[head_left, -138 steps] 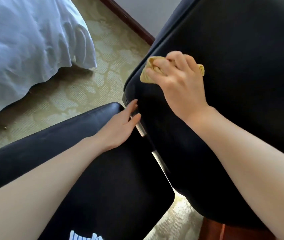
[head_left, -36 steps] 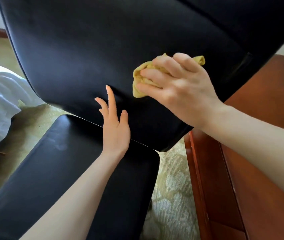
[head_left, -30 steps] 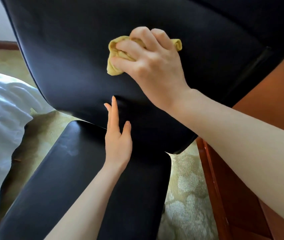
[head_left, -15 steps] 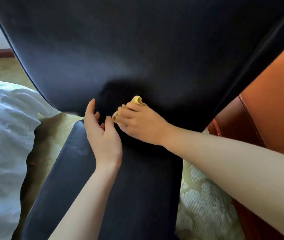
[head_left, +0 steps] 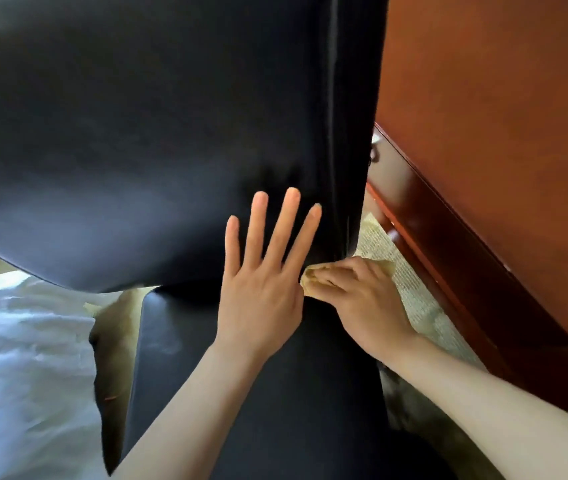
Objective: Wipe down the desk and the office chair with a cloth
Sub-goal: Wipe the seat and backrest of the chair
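While pressing left hand flat on the chair back and bunching the cloth in curled right hand at the seat crease — risks wedging it if jammed deeper.

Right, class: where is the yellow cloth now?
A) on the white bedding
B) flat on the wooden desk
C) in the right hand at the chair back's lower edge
C: the right hand grips the yellow cloth at the lower edge of the chair back; the left hand lies flat.

Bedroom with white bedding, patterned carpet, red-brown wooden desk
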`<state>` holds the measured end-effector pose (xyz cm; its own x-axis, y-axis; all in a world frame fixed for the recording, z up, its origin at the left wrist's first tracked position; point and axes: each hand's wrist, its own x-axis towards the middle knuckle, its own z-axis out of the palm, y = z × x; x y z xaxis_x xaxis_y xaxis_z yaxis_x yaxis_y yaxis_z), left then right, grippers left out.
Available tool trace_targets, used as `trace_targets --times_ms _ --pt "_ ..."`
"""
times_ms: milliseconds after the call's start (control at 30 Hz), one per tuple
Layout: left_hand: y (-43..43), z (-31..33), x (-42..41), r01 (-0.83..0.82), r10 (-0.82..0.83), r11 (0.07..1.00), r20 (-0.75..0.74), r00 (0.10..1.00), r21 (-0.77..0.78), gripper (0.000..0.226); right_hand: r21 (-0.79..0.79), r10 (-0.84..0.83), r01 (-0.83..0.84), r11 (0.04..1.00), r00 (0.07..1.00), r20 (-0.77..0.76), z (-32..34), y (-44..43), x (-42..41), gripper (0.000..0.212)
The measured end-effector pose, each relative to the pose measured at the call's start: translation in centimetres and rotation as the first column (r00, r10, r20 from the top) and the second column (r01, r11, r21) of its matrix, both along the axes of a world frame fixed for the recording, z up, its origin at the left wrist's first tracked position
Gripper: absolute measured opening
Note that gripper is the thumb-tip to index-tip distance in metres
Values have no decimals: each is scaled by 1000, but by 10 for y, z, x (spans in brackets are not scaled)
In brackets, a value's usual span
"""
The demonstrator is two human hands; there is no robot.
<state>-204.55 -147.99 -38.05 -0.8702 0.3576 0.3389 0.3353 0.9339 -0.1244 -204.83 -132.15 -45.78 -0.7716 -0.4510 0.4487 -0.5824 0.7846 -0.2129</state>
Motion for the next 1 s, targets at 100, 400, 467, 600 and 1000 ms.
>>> trace_targets --times_ms 100,400,467,600,1000 --pt "2 5 -8 68 -67 990 17 998 -122 92 -447 -109 315 837 897 429 -15 3 21 39" --pt "5 18 -25 196 -173 946 108 979 -257 98 -226 256 929 -293 304 918 -51 -8 -8 25" --pt "2 19 -26 206 -180 942 117 977 -264 99 -85 485 925 -370 271 832 -47 -15 -34 23" --pt "4 21 -31 235 -207 937 134 969 -256 102 44 610 934 -356 196 768 -43 -24 -69 68" --pt "-6 25 -35 199 -143 948 226 963 -247 96 -257 372 884 -390 407 834 3 -46 -37 20"
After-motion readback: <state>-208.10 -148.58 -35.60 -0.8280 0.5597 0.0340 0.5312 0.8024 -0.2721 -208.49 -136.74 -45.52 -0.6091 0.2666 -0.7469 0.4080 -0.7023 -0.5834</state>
